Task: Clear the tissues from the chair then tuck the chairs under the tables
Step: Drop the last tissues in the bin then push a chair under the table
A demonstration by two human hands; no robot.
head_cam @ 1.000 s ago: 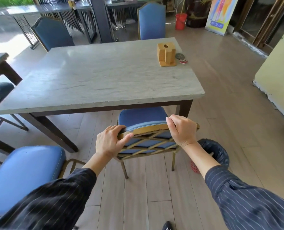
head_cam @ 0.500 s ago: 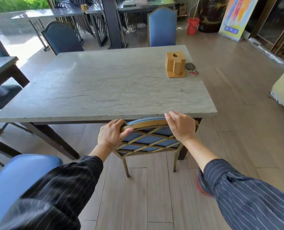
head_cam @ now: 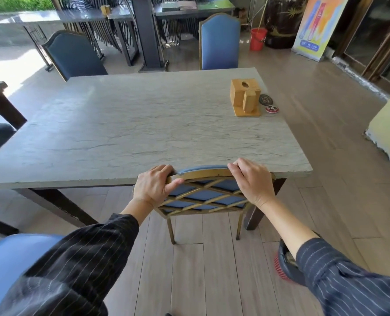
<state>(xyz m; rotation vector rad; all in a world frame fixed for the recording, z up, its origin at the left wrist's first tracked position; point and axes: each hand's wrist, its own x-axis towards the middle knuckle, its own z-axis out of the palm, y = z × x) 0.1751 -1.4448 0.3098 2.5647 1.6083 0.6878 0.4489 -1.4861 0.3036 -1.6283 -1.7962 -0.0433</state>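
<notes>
A blue chair with a gold lattice back stands at the near edge of the grey stone table, its seat hidden under the tabletop. My left hand grips the top rail at its left corner. My right hand grips the rail at its right corner. No tissues show on this chair.
A second blue chair seat sits at my lower left. A wooden tissue box and two round coasters rest on the table's far right. Two blue chairs stand behind the table. A dark bin with a red base sits on the floor right.
Both hands have pushed the chair forward; its seat, visible a second ago, has slid under the tabletop and the back now meets the table's edge.
</notes>
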